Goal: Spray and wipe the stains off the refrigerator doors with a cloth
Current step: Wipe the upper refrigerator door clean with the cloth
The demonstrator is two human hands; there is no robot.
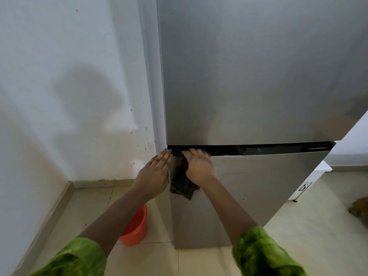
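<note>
A tall silver refrigerator fills the view, with an upper door and a lower door split by a black handle strip. My right hand presses a dark cloth against the left end of that strip and the top of the lower door. The cloth hangs down below the hand. My left hand lies flat with fingers straight against the fridge's left edge, beside the cloth. Faint wet streaks show on the lower door right of the hand. No spray bottle is in view.
An orange bucket stands on the tiled floor left of the fridge, under my left forearm. A white wall with small brown specks closes the left side. A white cabinet sits to the right behind the fridge.
</note>
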